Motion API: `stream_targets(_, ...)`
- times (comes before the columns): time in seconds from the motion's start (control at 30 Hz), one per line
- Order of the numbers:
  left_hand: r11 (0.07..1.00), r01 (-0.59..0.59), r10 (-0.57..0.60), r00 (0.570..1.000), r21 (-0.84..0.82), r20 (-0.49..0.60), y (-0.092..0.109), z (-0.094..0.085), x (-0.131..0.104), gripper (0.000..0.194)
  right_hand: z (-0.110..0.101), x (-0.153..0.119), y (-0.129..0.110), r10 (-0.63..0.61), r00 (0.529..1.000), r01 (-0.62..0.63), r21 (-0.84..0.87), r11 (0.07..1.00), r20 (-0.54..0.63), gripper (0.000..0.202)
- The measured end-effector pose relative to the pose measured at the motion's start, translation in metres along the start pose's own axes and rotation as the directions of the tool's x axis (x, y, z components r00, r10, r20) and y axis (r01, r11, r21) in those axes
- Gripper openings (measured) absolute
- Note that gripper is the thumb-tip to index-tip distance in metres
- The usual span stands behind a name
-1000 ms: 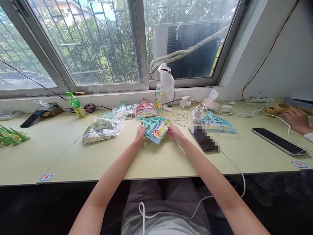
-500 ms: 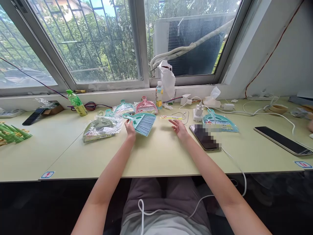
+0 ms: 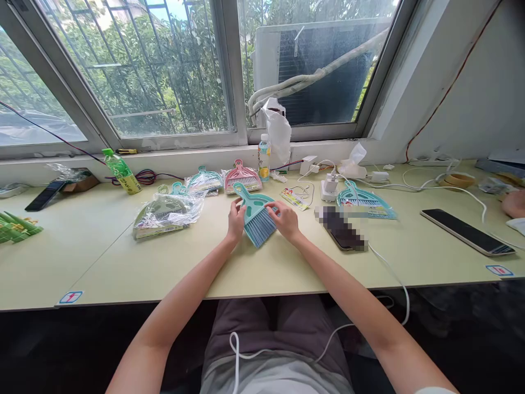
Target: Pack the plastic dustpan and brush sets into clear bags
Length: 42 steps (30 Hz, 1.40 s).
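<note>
I find left grip (image 3: 235, 221) and right grip (image 3: 286, 220) both closed on the teal brush (image 3: 258, 218); likely light, stiff-bodied, soft-bristled; best held by its handle (image 3: 241, 190).

Teal brush set (image 3: 258, 225) between left grip (image 3: 235, 223) and right grip (image 3: 286, 220), yellow card (image 3: 294, 199) beyond

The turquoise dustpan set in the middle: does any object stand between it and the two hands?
Nothing visible stands in the way. The left hand holds the dustpan set at its left side; the right hand touches its right side. The yellow label card lies apart.
</note>
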State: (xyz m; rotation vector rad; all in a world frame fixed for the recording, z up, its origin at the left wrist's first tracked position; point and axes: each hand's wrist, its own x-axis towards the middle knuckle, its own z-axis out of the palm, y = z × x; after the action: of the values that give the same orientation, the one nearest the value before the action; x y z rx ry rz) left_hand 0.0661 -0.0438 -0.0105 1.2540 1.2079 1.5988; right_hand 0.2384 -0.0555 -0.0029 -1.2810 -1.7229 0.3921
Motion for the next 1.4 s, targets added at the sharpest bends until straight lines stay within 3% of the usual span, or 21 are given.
stream_targets(0.1, 0.99, -0.131, 0.137, 0.978, -0.049, 0.155, 0.006, 0.012, -0.017, 0.039, 0.001, -0.004, -0.015, -0.102, 0.995, 0.102, -0.149, 0.984, 0.008, 0.024)
stream_targets(0.2, 0.983, -0.17, 0.182, 0.956, -0.071, 0.229, 0.011, 0.017, -0.029, 0.046, -0.005, -0.004, -0.022, -0.082, 0.994, 0.066, -0.214, 0.975, -0.068, 0.027)
stream_targets(0.33, 0.979, -0.196, 0.203, 0.948, -0.052, 0.246, 0.009, 0.018, -0.035, 0.05, -0.012, -0.004, -0.023, -0.026, 0.997, 0.002, -0.332, 0.943, -0.067, 0.026)
stream_targets(0.53, 0.973, -0.228, 0.228, 0.948, -0.026, 0.223, 0.008, 0.016, -0.032, 0.053, -0.006, -0.01, -0.023, -0.049, 0.999, 0.04, -0.375, 0.926, -0.015, 0.032)
stream_targets(0.8, 0.977, -0.19, 0.211, 0.914, -0.096, 0.345, 0.007, 0.017, -0.013, 0.056, -0.008, 0.002, -0.015, 0.064, 0.991, -0.069, -0.04, 0.997, -0.117, 0.019)
stream_targets(0.9, 0.973, -0.23, 0.227, 0.962, 0.002, 0.155, -0.005, 0.002, 0.013, 0.049, -0.021, 0.008, -0.01, 0.066, 0.995, -0.045, 0.263, 0.964, -0.072, 0.025)
stream_targets(0.97, 0.975, -0.209, 0.206, 0.978, 0.07, 0.044, -0.015, -0.018, 0.036, 0.046, -0.037, 0.013, -0.006, 0.048, 0.998, -0.027, 0.371, 0.928, -0.047, 0.028)
stream_targets(1.03, 0.983, -0.123, 0.112, 0.99, 0.137, 0.082, -0.025, -0.04, 0.057, 0.045, -0.053, 0.017, -0.002, 0.05, 0.996, -0.029, 0.263, 0.964, -0.07, 0.028)
stream_targets(1.13, 0.956, 0.017, -0.043, 0.996, 0.291, 0.082, -0.036, -0.064, 0.076, 0.041, -0.067, 0.02, 0.001, 0.101, 0.994, -0.106, -0.162, 0.981, -0.04, 0.023)
stream_targets(1.2, 0.909, 0.042, -0.069, 0.996, 0.414, 0.051, -0.038, -0.071, 0.078, 0.038, -0.067, 0.017, 0.003, 0.187, 0.979, -0.131, -0.444, 0.887, 0.086, 0.022)
stream_targets(1.27, 0.848, 0.031, -0.056, 0.998, 0.53, 0.031, -0.037, -0.071, 0.075, 0.035, -0.062, 0.013, 0.005, 0.292, 0.933, -0.095, -0.636, 0.765, 0.212, 0.023)
stream_targets(1.33, 0.76, 0.017, -0.037, 0.999, 0.649, 0.017, -0.034, -0.069, 0.071, 0.033, -0.054, 0.01, 0.009, 0.345, 0.897, -0.04, -0.728, 0.684, 0.275, 0.025)
stream_targets(1.4, 0.652, -0.003, -0.006, 1.0, 0.758, 0.01, -0.028, -0.067, 0.066, 0.032, -0.049, 0.009, 0.012, 0.347, 0.893, -0.007, -0.761, 0.649, 0.288, 0.028)
